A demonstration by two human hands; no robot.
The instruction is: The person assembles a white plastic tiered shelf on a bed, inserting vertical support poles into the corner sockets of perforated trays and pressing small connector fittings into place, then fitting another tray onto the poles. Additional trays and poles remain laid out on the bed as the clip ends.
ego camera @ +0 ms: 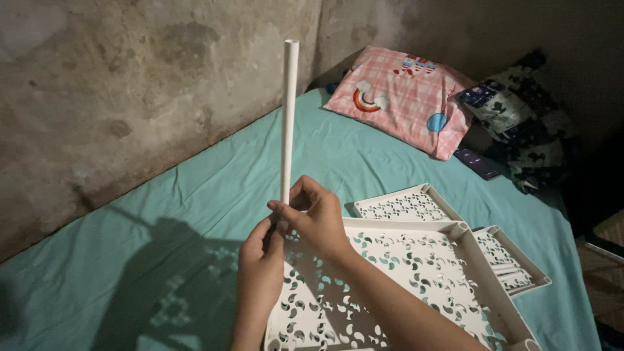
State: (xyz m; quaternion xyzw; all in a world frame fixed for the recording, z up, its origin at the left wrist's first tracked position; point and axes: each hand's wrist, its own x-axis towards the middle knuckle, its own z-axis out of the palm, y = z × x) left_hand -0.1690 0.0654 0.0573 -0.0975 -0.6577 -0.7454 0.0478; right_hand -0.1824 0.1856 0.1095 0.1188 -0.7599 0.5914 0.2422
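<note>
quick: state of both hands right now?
Left hand: closed on the lower end of the upright white tube.
Right hand: closed on the same tube, just above the perforated white tray.

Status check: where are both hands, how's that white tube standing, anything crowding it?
Left hand and right hand both gripping white tube at its base. Tube upright, over corner of perforated white tray. Nothing crowding it; two more trays behind on teal sheet.
</note>
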